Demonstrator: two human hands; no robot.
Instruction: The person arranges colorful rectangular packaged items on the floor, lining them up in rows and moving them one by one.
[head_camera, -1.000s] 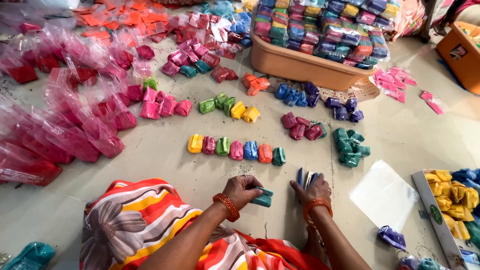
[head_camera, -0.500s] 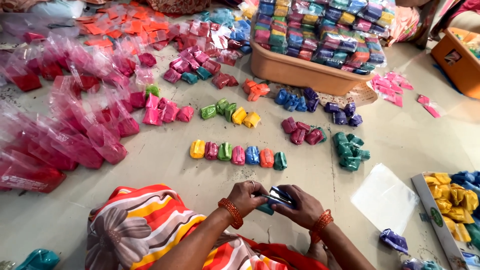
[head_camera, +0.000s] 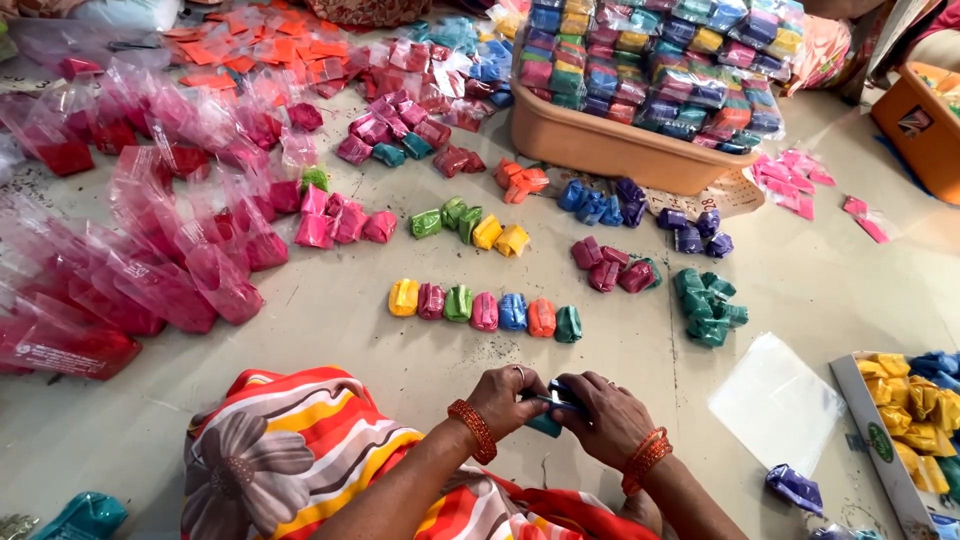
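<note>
- At the far left, a spread of clear bags of pink and red powder (head_camera: 150, 250) is covering the floor (head_camera: 330, 320), some running off the frame's edge.
- In the bottom left corner, a teal pouch (head_camera: 85, 515) is lying partly cut off.
- A lap in striped orange, red and white cloth with a grey flower print (head_camera: 290, 460) is filling the bottom centre.
- The left hand (head_camera: 505, 400), with an orange bangle at the wrist, is curling its grip closed on one end of a small teal packet (head_camera: 546, 424).
- The right hand (head_camera: 605, 415), also bangled, is pinching the same packet from the other side; the two hands are touching, low over the floor just in front of the lap. Fingers are hiding most of the packet, and a dark, shiny bit at its top is hard to make out.
- Just beyond the hands, a row of seven small packets (head_camera: 485, 308) is lying side by side: yellow, maroon, green, pink, blue, orange, green.
- Further back, small heaps sorted by colour are sitting apart: green and yellow, orange, blue, maroon, purple, dark green.
- A tan tub (head_camera: 610, 150) is holding stacked multicoloured packs.
- To the right, a clear flat plastic sheet (head_camera: 775, 400) is lying near the right hand.
- At the right edge, a cardboard box (head_camera: 870, 430) of yellow packets is being cut off.
</note>
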